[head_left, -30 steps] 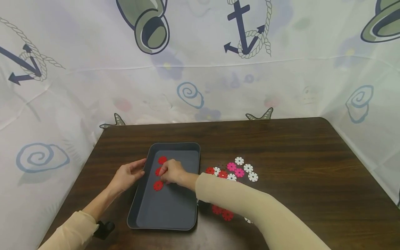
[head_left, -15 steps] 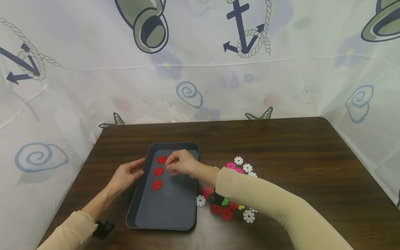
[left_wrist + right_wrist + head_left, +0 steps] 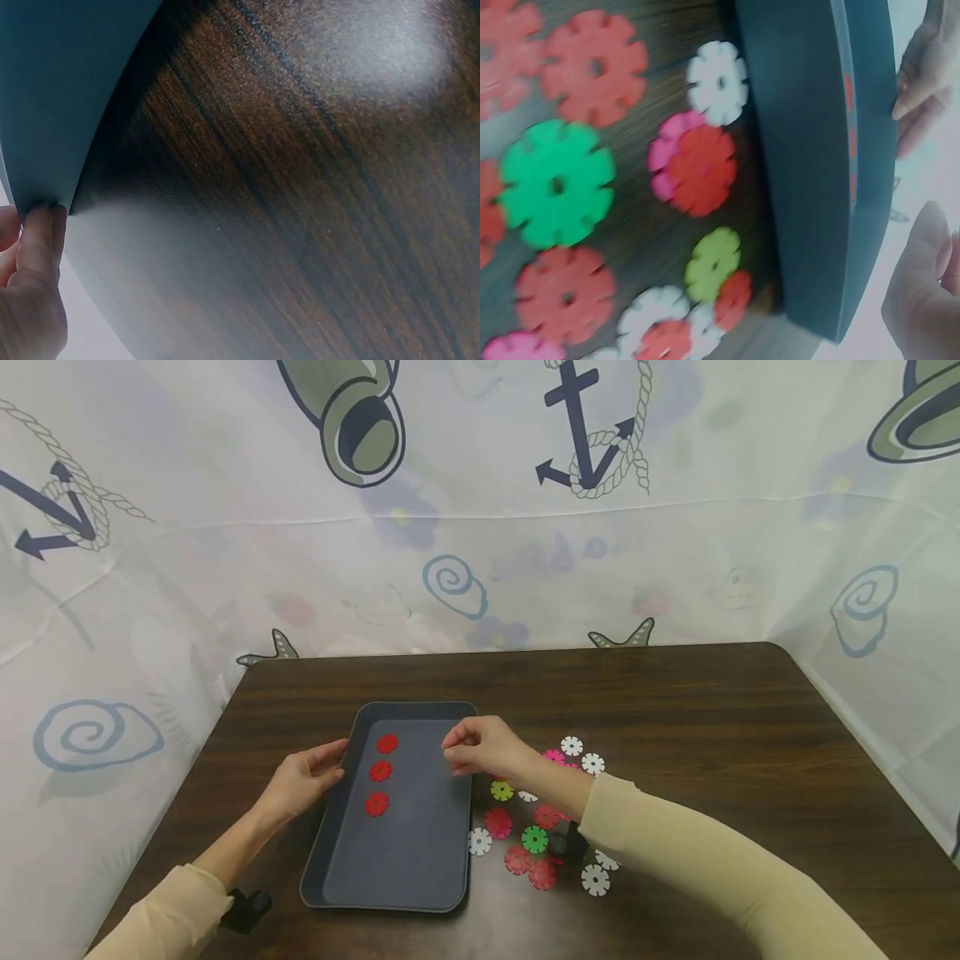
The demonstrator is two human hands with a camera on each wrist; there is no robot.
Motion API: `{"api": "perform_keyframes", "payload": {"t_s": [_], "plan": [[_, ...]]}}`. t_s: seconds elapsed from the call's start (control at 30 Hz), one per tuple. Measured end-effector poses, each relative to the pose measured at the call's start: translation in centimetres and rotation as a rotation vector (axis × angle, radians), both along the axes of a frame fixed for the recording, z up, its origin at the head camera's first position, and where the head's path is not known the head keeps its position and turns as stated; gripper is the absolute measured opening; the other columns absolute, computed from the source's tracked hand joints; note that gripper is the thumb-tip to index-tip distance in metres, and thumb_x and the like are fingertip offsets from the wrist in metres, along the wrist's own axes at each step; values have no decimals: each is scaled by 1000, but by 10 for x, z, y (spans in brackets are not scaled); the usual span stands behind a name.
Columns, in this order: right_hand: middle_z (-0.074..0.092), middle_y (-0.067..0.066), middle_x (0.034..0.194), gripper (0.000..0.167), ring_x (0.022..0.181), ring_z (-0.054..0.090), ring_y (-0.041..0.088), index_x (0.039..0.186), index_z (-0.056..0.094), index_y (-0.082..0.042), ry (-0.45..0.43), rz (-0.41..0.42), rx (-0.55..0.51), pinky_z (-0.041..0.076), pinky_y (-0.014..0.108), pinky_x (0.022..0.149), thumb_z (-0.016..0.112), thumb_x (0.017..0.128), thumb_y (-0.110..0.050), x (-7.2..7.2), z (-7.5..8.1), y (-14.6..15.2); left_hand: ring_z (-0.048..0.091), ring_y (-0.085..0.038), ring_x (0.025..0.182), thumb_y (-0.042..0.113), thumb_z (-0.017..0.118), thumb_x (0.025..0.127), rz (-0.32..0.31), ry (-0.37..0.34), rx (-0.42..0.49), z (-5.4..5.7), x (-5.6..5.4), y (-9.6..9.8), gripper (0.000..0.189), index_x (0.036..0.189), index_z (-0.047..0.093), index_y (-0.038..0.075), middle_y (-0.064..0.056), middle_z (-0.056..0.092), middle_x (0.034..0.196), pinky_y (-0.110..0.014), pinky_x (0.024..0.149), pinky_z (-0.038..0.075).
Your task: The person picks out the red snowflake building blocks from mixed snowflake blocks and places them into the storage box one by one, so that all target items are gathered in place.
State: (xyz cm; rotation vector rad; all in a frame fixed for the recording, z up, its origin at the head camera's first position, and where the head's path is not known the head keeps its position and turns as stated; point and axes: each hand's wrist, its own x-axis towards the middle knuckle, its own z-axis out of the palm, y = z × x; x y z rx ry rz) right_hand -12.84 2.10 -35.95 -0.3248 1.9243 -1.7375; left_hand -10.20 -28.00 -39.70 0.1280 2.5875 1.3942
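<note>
A dark grey baking tray [image 3: 401, 860] lies on the table. Three red notched discs [image 3: 380, 771] sit in a column along its left side. My left hand [image 3: 302, 785] rests its fingertips against the tray's left outer wall, fingers mostly straight; the left wrist view shows those fingertips [image 3: 41, 225] touching the wall. Above the tray's right rim is my right hand [image 3: 480, 746], fingers loosely bent, with nothing seen between them. In the right wrist view, the same right hand [image 3: 930, 292] appears at the lower right edge, beyond the tray.
Right of the tray lie several notched discs, among them a green disc [image 3: 535, 839], a yellow-green disc [image 3: 502, 790] and a white disc [image 3: 596, 880]. My right forearm covers part of this pile. A patterned cloth [image 3: 675, 568] hangs behind the table [image 3: 697, 710].
My right hand has lifted from the red discs and moved right to the tray's right rim, uncovering the discs in the column. The left hand stays at the tray's left wall.
</note>
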Motion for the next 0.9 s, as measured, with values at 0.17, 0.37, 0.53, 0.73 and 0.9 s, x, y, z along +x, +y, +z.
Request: {"api": "perform_keyframes", "payload": {"t_s": [0.17, 0.37, 0.53, 0.73, 0.9], "plan": [[61, 12, 86, 17, 71, 63, 16, 103, 60, 8, -1, -56, 33, 56, 42, 80, 61, 89, -1, -3, -3, 22, 50, -42, 120, 0, 54, 93, 4, -1, -23, 0, 0, -1, 51, 139, 36, -9, -31, 45, 136, -27, 86, 53], [61, 12, 85, 19, 72, 65, 19, 104, 59, 8, -13, -121, 49, 55, 42, 81, 61, 89, -2, -5, -8, 44, 49, -42, 121, 1, 53, 93, 3, 3, -31, 0, 0, -1, 50, 139, 36, -9, -30, 44, 136, -29, 87, 52], [60, 8, 82, 20, 74, 64, 19, 105, 58, 10, -11, -145, 50, 54, 44, 83, 61, 89, -1, -5, -12, 58, 49, -41, 122, 0, 53, 93, 6, -5, -30, 0, 1, -1, 50, 139, 36, -9, -30, 44, 137, -31, 88, 52], [60, 8, 83, 20, 78, 64, 20, 106, 57, 10, 3, -171, 94, 55, 42, 82, 60, 89, -2, -4, -19, 73, 49, -41, 121, 0, 53, 93, 10, -14, -20, 0, 0, 0, 51, 140, 35, -8, -30, 43, 138, -31, 87, 52], [60, 9, 85, 20, 78, 63, 19, 106, 58, 10, 7, -195, 135, 55, 40, 81, 61, 89, -1, -3, -28, 83, 49, -41, 122, 2, 54, 93, 12, -25, -22, 1, 1, 0, 52, 141, 35, -7, -29, 42, 139, -30, 88, 52]]}}
